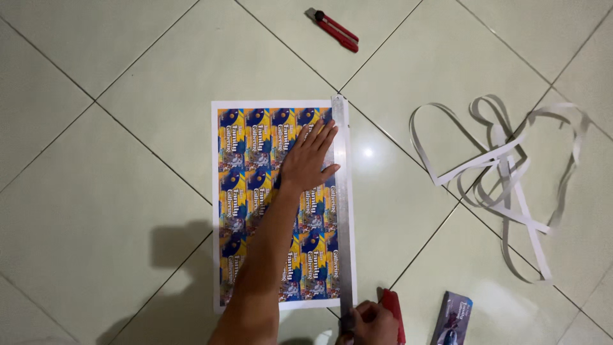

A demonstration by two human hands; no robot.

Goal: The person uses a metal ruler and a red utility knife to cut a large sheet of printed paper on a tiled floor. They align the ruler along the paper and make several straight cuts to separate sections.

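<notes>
Right now the printed sheet (pixel 255 191) lies flat on the tiled floor (pixel 96 128), a white-bordered page filled with a grid of small blue and yellow labels. Along its right edge runs a long metal ruler (pixel 341 191), laid top to bottom and touching the paper, its upper end poking just past the top border.

Left hand (pixel 310 160) is spread wide, palm down, fingers fanned out, pressing on the upper right part of the sheet, with the fingertips just beside the ruler's inner edge. The forearm stretches up across the lower half of the page, covering some of the labels.

Right hand (pixel 370 322) sits at the bottom edge of the frame, fingers curled tight around a red cutter (pixel 394 310), right at the lower end of the ruler, at the bottom border of the sheet. Whether the blade touches the paper, I cannot tell; the hand hides it.

Moving outward: just right of that hand, a small stack of cut cards (pixel 452 317) lies tilted on the floor, showing the same blue print. Farther right, well apart from the sheet, a loose tangle of thin white paper strips (pixel 511 172) loops across the tiles. Up at the top, a second red cutter (pixel 332 29) lies alone at an angle.
</notes>
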